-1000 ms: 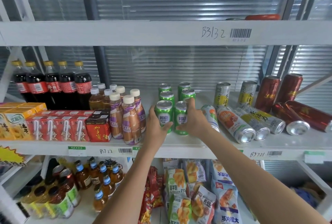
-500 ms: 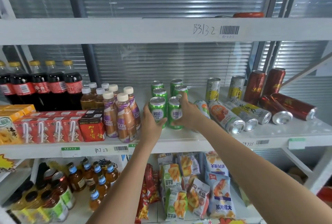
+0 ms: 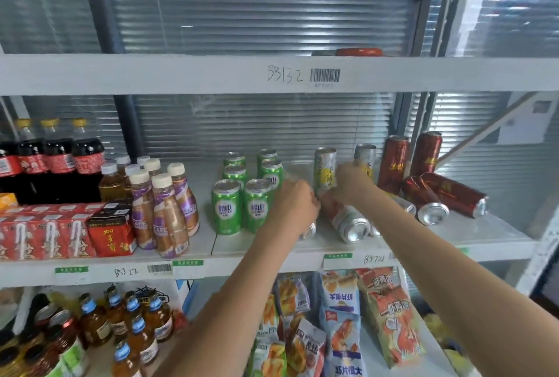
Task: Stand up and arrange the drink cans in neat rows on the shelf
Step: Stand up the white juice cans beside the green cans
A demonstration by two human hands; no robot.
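Six green cans (image 3: 227, 208) stand upright on the white shelf (image 3: 499, 233), two columns of three running front to back, their silver tops round and shiny. Just right of that green block, the left hand (image 3: 295, 205) comes in with fingers curled over a small can lying on its side; only its silver end peeks out under the palm, so I cannot tell how firmly it is gripped. Right of the green block again, the right hand (image 3: 351, 184) presses down, blurred, on the upper end of an orange-and-silver can (image 3: 344, 216) that lies flat with its concave base facing forward; whether the fingers wrap it I cannot tell.

Behind the right hand, two slim yellow-and-silver cans (image 3: 325, 169) stand upright. Further right of the green block, two tall red cans (image 3: 393, 161) stand at the back, and two more red cans (image 3: 453, 193) lie tipped over in front of them, smooth metal cylinders. Another silver can lies partly hidden behind the right forearm.

Left of the green block: several curvy plastic coffee bottles (image 3: 168, 219) with cream caps, then red cartons (image 3: 110, 234), boxy and matte, and dark cola bottles (image 3: 87, 161) with yellow caps at the back.
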